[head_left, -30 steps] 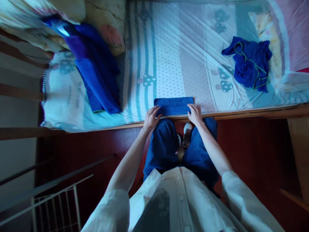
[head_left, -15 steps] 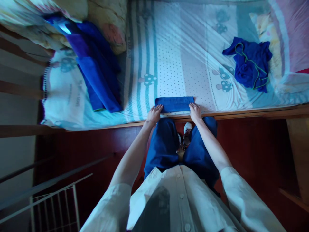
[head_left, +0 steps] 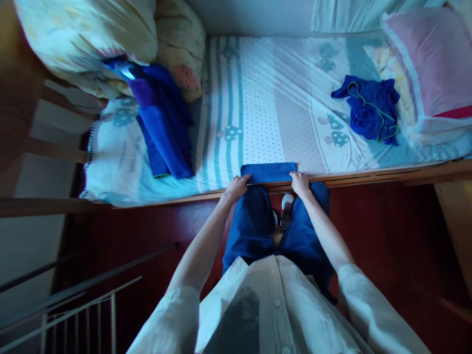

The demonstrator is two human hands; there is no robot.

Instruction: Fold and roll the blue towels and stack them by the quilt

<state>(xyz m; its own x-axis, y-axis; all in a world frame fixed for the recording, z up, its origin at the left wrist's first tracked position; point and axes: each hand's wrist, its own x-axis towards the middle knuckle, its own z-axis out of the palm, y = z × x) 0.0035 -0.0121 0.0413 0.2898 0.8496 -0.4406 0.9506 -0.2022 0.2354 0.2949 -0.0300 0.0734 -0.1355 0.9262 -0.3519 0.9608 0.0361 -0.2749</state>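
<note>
A folded blue cloth (head_left: pixel 269 173), long and narrow, lies flat along the front edge of the bed. At its left end, my left hand (head_left: pixel 237 187) is closed on the near corner, thumb side inward. My right hand (head_left: pixel 300 183) pinches the right end, fingers bent over the corner. Farther right, a crumpled blue cloth with green edging (head_left: pixel 373 109) rests on the sheet. Over on the left lies a pile of long blue cloths (head_left: pixel 165 132), apart from both hands.
The patterned bed sheet (head_left: pixel 260 113) covers the mattress above a wooden bed rail (head_left: pixel 368 179). Bulky pillows or bedding (head_left: pixel 180 54) are heaped at the left, and a pink pillow (head_left: pixel 427 64) at the right. A white metal rack (head_left: pixel 113 319) stands at lower left.
The view has tilted up, showing more wall. Both hands have drawn the folded cloth slightly toward me, to the bed's edge. My right fingers have curled more.
</note>
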